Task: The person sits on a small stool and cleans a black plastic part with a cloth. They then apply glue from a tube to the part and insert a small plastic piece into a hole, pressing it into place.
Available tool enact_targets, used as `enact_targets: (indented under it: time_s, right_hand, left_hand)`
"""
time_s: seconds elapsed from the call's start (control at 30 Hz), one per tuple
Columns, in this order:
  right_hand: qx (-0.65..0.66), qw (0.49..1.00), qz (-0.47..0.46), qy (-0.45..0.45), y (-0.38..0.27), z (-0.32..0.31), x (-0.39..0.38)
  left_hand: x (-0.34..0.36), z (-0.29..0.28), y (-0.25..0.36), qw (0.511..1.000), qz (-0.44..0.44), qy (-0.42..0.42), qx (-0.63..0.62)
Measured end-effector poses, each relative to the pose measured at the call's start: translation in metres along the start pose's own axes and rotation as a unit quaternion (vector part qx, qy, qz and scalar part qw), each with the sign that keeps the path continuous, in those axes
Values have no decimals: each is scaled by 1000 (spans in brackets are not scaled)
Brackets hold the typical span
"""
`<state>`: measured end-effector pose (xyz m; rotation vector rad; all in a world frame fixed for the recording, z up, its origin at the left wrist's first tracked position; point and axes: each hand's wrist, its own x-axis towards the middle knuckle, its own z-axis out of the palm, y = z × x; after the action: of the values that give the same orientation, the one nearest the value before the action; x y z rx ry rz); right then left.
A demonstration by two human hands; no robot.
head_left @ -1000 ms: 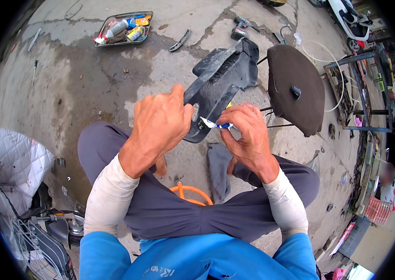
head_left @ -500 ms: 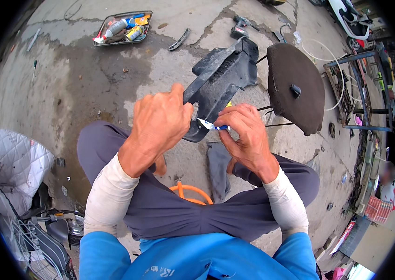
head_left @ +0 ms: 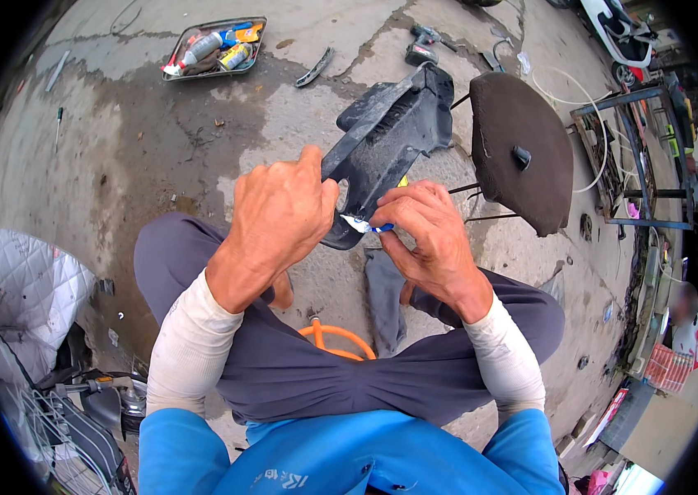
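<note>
My left hand (head_left: 279, 210) is closed around the edge of a dirty black moulded plastic panel (head_left: 394, 124), held tilted above my knees. Pinched in the fingers of my right hand (head_left: 431, 239) is a small blue and white squeeze tube (head_left: 363, 225). Its white end points left and meets the panel's near end, just below an oval hole; whether anything comes out is too small to see. A bit of yellow (head_left: 403, 181) shows beside my right fingers, mostly hidden. A grey cloth (head_left: 384, 293) lies on the ground beneath.
Right of the panel stands a brown-topped stool (head_left: 514, 198) with a small black piece (head_left: 521, 157) on it. Beyond lie a cordless drill (head_left: 423, 48), a curved black strip (head_left: 316, 68) and a tray (head_left: 209, 74) of bottles. An orange hose (head_left: 345, 355) is between my legs; a screwdriver (head_left: 59, 124) lies left.
The tube's white end has shifted slightly left and down along the panel's near end, my right hand moving with it. My left hand keeps its grip.
</note>
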<state>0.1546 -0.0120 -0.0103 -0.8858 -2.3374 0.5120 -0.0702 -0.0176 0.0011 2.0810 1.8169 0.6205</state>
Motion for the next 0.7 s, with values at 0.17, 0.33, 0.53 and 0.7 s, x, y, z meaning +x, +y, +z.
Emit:
enact_targets:
  time_s: [0.17, 0.33, 0.53, 0.7]
  right_hand:
    - [-19, 999, 39, 12, 2, -6, -4]
    - [-11, 1000, 26, 5, 3, -2, -1]
    - [12, 999, 32, -6, 3, -2, -4]
    - [12, 999, 31, 10, 5, 0, -4]
  left_hand:
    - [0, 0, 0, 1000, -8, -1, 6]
    - [1, 1, 0, 1000, -16, 2, 10]
    - [2, 2, 2, 1000, -9, -6, 10]
    - [2, 1, 1, 1000, -8, -1, 5]
